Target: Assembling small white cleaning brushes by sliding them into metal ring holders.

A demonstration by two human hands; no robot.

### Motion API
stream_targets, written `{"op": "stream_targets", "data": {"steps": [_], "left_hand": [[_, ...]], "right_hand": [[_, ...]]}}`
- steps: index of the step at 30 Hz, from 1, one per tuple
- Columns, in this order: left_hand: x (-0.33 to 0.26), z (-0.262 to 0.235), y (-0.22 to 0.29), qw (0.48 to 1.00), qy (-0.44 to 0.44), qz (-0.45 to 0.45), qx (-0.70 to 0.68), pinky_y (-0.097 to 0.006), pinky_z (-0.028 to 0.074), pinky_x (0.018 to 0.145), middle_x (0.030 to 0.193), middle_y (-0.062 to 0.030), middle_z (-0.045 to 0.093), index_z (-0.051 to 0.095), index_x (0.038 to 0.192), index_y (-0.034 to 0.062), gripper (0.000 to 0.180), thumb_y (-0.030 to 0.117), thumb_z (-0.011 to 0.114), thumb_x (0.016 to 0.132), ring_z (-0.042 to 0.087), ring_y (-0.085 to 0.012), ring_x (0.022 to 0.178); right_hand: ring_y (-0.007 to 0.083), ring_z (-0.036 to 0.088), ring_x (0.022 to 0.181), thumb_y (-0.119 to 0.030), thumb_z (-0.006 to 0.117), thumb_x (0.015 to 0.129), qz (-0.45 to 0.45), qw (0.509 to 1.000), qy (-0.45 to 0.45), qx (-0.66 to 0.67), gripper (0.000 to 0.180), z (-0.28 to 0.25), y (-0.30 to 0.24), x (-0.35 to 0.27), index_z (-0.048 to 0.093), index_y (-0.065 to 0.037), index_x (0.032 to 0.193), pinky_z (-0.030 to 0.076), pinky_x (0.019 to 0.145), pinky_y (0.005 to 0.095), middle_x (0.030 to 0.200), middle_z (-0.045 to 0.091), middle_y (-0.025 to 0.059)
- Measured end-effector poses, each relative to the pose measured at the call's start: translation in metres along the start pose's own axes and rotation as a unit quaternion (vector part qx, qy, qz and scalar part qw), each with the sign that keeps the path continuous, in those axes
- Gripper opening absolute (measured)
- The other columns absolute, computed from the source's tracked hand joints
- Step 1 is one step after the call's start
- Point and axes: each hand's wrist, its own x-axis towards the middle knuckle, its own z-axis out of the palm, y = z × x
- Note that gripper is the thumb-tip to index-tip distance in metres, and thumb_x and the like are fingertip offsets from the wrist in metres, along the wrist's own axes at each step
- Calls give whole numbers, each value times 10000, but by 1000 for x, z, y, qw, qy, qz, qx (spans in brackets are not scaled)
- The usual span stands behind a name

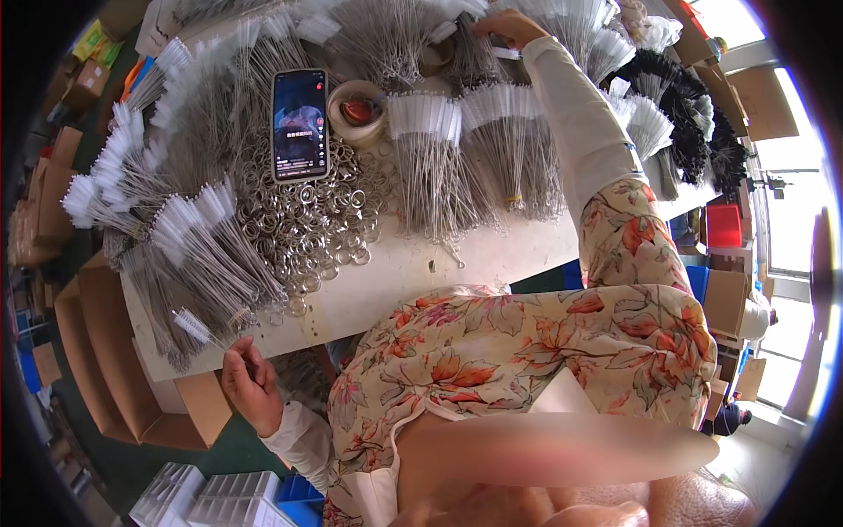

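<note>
Near the table's left front corner, my left hand (252,382) is closed in a pinch on the thin wire of a small white-bristled wire brush (190,326). The bristled end points away from me, over the table. At the far side my right hand (509,28) reaches in with bent fingers among bundles of wire brushes (474,61); what its fingertips hold, if anything, is hidden. A heap of metal split rings (316,220) lies in the middle. On the left rests another pile of wire brushes (206,233), with white bristles and looped wire ends.
A phone (299,126) with its screen lit lies above the rings, beside a roll of tape (357,109). Brush bundles (430,158) stand at the table's middle. Black brushes (676,114) lie to the right. An open cardboard box (114,360) is beside the table (369,294).
</note>
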Motion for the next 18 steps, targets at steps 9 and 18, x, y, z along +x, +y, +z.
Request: {"op": "stream_targets", "data": {"steps": [9,18], "left_hand": [[3,4,-6,1000,-17,-3,1,-164,214,377,703,-17,482,584,986,-17,307,267,472,951,276,-16,453],[-1,4,-10,1000,-12,-10,22,-171,212,377,697,-1,468,578,1020,0,293,253,441,964,273,-17,461]], "right_hand": [[146,527,515,-208,625,783,-294,909,-26,-295,139,4,50,51,639,-78,737,404,454,311,608,575,41],[156,524,492,-161,675,714,26,975,-49,215,96,18,40,60,645,-72,728,406,441,313,612,593,40]]}}
